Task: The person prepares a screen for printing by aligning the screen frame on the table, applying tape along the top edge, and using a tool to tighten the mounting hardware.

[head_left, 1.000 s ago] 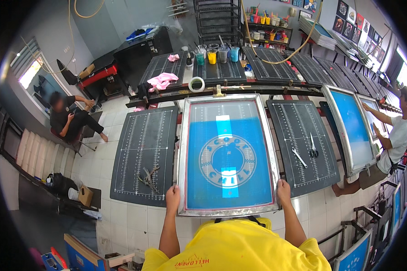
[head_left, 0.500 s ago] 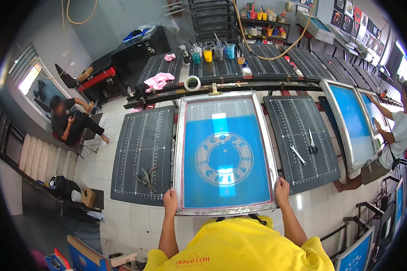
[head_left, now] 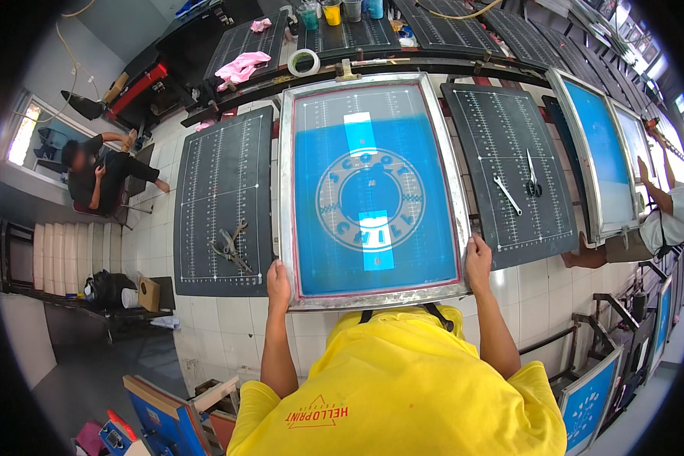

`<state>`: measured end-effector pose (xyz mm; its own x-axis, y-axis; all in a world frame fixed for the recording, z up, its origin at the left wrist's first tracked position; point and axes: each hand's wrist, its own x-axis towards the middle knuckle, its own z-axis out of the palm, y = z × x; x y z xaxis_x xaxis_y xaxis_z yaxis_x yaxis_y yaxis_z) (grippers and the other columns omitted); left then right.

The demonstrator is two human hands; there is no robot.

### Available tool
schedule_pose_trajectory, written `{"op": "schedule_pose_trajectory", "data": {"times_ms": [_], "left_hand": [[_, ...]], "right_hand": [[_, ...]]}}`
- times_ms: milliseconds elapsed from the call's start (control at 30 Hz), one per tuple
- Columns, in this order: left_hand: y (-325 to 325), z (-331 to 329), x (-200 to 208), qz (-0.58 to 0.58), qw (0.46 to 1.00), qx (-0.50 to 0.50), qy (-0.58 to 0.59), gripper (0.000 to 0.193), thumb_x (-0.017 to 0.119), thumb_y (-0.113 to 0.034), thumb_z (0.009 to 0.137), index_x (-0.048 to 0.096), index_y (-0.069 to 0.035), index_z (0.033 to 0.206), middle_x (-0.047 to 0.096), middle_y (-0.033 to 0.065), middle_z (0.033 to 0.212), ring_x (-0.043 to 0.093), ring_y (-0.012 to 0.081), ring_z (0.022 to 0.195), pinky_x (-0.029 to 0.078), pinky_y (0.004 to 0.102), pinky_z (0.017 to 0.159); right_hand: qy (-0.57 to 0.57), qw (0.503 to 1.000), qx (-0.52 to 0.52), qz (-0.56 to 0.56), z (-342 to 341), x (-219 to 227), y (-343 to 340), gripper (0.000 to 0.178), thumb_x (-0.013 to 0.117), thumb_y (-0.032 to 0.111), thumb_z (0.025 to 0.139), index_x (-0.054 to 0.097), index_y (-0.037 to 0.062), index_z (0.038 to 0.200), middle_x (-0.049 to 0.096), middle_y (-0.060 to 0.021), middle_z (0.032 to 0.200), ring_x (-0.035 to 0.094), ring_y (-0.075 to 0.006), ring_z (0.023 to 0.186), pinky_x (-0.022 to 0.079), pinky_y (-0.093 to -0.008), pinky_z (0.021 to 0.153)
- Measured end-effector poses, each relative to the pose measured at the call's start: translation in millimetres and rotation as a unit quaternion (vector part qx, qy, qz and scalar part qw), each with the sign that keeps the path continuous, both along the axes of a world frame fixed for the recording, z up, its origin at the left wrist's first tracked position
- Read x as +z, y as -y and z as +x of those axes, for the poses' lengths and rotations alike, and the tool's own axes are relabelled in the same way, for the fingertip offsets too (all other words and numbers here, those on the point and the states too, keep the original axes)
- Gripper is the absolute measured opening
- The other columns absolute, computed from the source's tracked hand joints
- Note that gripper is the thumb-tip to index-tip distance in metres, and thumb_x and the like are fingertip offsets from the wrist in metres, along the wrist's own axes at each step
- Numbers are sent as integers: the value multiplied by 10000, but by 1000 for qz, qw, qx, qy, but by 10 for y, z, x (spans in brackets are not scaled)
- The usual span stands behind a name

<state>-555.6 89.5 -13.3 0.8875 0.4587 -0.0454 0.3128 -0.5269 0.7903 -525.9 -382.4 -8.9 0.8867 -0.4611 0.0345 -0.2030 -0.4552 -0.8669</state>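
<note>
While both bare hands grip its near rail, the large metal-framed printing screen with blue mesh and a pale ring-shaped design (head_left: 371, 186) lies flat at the centre of the view. The left hand (head_left: 278, 284) wraps the frame's lower corner at about 7 o'clock, fingers curled shut over the metal edge with the thumb on top. The right hand (head_left: 478, 262) clasps the opposite lower corner at about 4 o'clock in the same closed grip.

At 9 o'clock of the screen sits a dark rectangular pallet board ruled with white grid lines (head_left: 224, 201), a pair of metal pliers-like tools (head_left: 230, 247) lying on its lower part. At 3 o'clock is a second dark ruled pallet board (head_left: 513, 167), carrying a white-handled tool (head_left: 507, 195) and black scissors (head_left: 533, 175). Further toward 3 o'clock stands another blue-meshed screen (head_left: 602, 156), with a second person (head_left: 661, 220) beside it. At 12 o'clock a roll of white tape (head_left: 304, 61) rests near a pink rag (head_left: 241, 67). A third person (head_left: 102, 171) sits on the floor at 9 o'clock, well apart.
</note>
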Motion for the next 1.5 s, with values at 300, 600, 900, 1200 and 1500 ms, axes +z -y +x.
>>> {"op": "schedule_pose_trajectory", "data": {"times_ms": [300,600,900,1200,1500], "left_hand": [[-18,34,-115,-88,996,30,-1,488,354,-342,1004,563,95,1066,617,214,981,574,299,929,426,382,845],[43,17,162,-69,995,2,-78,492,374,-338,991,591,100,1052,627,274,972,596,373,944,432,410,838],[94,7,157,-64,995,10,-75,497,379,-329,989,591,112,1077,640,264,1015,602,365,980,433,403,876],[52,2,176,-86,994,34,-49,501,381,-345,995,587,109,1041,645,227,952,599,329,926,432,406,838],[-82,-4,14,-104,992,12,-69,527,372,-337,999,561,133,1144,623,253,1107,576,338,1058,407,384,935]], "right_hand": [[-31,999,14,17,28,137,6,342,490,207,941,615,-47,1132,674,-185,930,619,-247,835,468,-338,787],[-20,998,-18,60,1,226,3,260,528,96,916,647,-28,1110,637,-64,793,535,-103,710,443,-264,656],[-36,997,-26,62,-4,251,85,269,521,80,896,658,-38,1094,606,-42,726,505,-96,649,425,-259,604],[17,997,-28,69,-14,218,-19,255,535,59,890,656,-64,1078,599,-31,718,503,-86,643,412,-252,583],[-37,994,-27,99,5,294,-65,249,537,79,904,658,-41,1086,555,13,712,440,-65,637,367,-240,565]]}}
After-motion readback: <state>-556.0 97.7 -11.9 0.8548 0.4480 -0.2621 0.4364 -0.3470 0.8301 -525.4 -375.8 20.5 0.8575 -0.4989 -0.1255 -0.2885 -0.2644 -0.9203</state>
